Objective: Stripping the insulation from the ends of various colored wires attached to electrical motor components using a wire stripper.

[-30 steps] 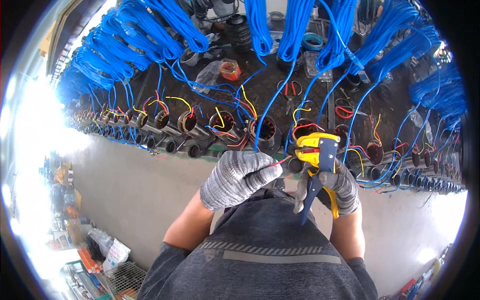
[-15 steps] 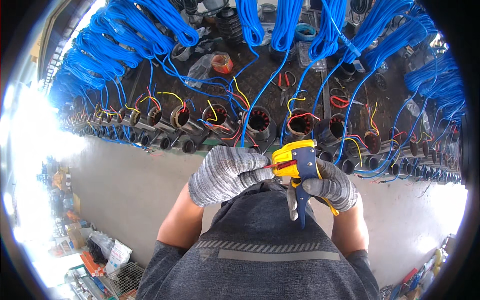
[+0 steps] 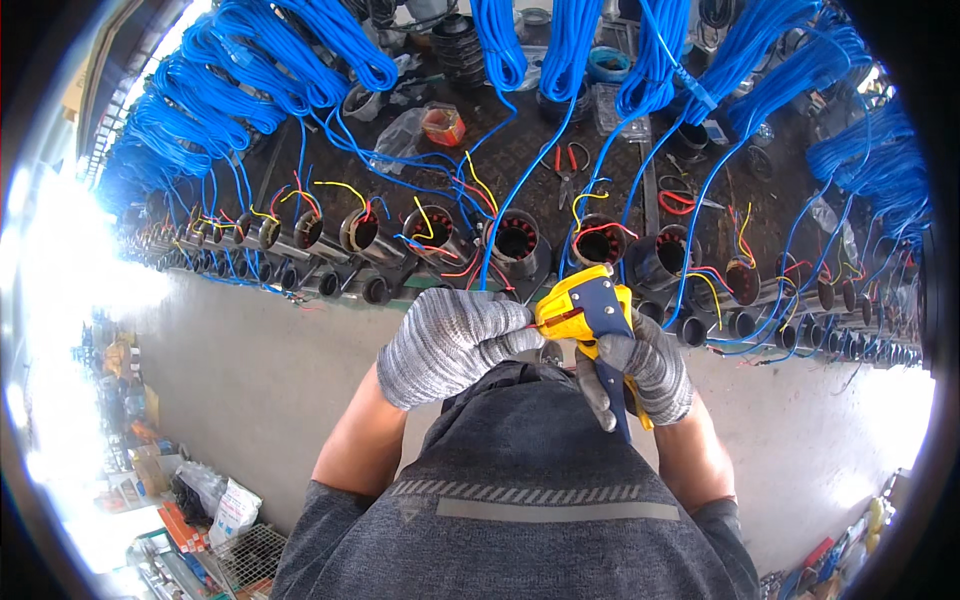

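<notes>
Right, both gloved hands are up close together, just in front of the tabletop's [image 3: 515,150] near edge. The left hand [image 3: 458,345] has thumb and forefinger pressed together, pinching a red wire [image 3: 536,325] — only a sliver of it shows at the fingertips. And the right hand [image 3: 655,370] has its fingers curled round the handles of a yellow and dark-blue wire stripper [image 3: 592,312], the tool's head turned left and tilted, its mouth right up against that pinched wire. How hard those handles are squeezed, I cannot tell.

Beyond the hands, cylindrical metal motor housings [image 3: 517,262] line the near edge from left to right, yellow wires [image 3: 484,185] and red ones poking from their mouths. Big hanks of blue cable [image 3: 567,50] bunch toward the far edge, single strands running down to the housings. Between them, well in from the near edge, lie red-handled snips [image 3: 566,180], with red-handled scissors [image 3: 677,204] to their right — and over to the left, an orange-red tub [image 3: 443,126] beside crumpled clear plastic [image 3: 399,140].
</notes>
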Tool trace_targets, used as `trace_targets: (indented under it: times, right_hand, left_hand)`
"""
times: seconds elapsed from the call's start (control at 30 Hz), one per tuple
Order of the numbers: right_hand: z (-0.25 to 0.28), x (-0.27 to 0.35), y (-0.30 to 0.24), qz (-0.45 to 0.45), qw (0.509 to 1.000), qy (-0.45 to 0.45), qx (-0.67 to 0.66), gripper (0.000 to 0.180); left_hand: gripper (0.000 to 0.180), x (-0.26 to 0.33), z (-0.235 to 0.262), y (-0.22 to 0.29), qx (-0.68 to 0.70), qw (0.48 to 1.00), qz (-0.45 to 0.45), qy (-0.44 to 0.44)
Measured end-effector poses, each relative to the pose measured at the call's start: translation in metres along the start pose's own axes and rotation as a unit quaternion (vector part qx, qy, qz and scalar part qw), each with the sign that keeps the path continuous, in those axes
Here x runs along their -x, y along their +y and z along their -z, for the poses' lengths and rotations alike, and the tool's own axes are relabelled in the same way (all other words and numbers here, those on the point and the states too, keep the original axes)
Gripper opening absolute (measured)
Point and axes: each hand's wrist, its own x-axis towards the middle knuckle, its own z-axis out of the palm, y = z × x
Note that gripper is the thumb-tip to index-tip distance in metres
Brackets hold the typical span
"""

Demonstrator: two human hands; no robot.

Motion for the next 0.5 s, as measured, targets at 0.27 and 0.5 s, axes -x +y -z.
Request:
trace_targets:
  times: [0.27, 0.5]
  right_hand:
    - [0.011, -0.002, 0.008, 0.164, 0.984, 0.043, -0.059, 0.073]
    - [0.016, -0.017, 0.034, 0.098, 0.986, 0.001, -0.138, 0.077]
  left_hand:
    - [0.016, 0.003, 0.003, -0.001, 0.053, 0.999, -0.009, 0.002]
    - [0.011, -0.001, 0.001, 0.019, 0.19, 0.981, 0.012, 0.033]
